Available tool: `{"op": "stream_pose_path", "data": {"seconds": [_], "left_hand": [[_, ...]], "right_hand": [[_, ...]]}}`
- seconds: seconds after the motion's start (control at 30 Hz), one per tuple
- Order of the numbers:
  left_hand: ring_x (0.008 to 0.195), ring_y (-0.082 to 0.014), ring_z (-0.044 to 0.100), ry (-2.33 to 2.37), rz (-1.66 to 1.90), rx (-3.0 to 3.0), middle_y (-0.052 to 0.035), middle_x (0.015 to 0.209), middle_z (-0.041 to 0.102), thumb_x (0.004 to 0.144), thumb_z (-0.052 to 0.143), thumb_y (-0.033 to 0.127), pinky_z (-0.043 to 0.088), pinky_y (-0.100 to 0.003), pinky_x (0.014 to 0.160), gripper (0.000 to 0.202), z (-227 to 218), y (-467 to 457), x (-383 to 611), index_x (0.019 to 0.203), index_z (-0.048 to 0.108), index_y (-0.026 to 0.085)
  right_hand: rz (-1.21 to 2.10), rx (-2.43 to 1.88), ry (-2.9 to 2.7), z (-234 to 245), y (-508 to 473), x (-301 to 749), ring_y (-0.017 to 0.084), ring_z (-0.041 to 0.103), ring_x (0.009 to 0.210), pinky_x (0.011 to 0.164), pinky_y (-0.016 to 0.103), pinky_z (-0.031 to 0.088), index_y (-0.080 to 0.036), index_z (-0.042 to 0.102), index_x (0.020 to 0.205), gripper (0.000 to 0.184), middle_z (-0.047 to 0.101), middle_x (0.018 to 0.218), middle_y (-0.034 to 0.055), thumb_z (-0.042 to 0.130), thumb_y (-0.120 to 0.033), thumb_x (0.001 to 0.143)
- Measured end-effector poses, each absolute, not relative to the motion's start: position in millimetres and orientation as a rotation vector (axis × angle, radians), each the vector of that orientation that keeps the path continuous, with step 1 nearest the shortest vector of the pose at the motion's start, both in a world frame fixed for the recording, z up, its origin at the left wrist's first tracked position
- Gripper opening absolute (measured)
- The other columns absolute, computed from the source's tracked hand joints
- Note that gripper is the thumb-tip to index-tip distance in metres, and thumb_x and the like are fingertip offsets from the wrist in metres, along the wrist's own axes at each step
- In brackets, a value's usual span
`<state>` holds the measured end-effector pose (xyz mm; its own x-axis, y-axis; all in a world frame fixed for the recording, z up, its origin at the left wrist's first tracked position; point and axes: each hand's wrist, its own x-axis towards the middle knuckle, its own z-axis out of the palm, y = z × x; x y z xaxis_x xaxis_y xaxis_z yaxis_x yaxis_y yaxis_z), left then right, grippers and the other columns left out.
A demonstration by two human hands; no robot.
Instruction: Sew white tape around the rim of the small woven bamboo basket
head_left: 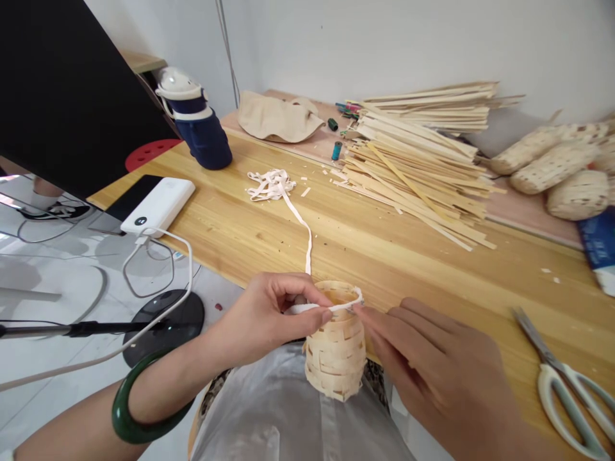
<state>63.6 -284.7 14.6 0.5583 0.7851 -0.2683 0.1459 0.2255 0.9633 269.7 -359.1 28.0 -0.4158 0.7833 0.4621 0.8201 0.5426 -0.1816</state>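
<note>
A small woven wood-strip basket [336, 355] stands upright at the table's front edge, over my lap. White fabric tape [346, 305] lies along part of its rim. My left hand [288, 310] pinches this tape between thumb and index finger at the near left of the rim. From there the tape's tail [307, 240] runs back across the table to a loose heap [271, 185]. At the rim's right side, my right hand [432, 365] has its fingertips drawn together against the tape's end. Whatever sits between those fingertips is too small or hidden to make out.
Scissors [560, 378] lie at the right. Several bundles of wood strips [413, 173] and woven pieces [552, 166] sit at the back, near a thread spool [337, 151]. A blue bottle [204, 131] and white power bank [161, 203] with cable occupy the left.
</note>
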Motion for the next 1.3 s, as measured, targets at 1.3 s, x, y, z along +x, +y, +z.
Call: {"op": "stream_pose_path", "data": {"seconds": [1.3], "left_hand": [[0.055,-0.0081,0.042,1.001,0.522,1.342,0.0022,0.061,0.057,0.079,0.071,0.033,0.033,-0.020,0.048,0.019,22.4,-288.1,71.1,0.070,0.069,0.017]], "right_hand": [[-0.295,-1.338,-2.503,38.9,-362.8,274.8,0.021,0.064,0.070,0.062,0.036,0.049,-0.011,0.068,0.105,0.034,0.072,0.078,0.0049,0.037,-0.004,0.091]]}}
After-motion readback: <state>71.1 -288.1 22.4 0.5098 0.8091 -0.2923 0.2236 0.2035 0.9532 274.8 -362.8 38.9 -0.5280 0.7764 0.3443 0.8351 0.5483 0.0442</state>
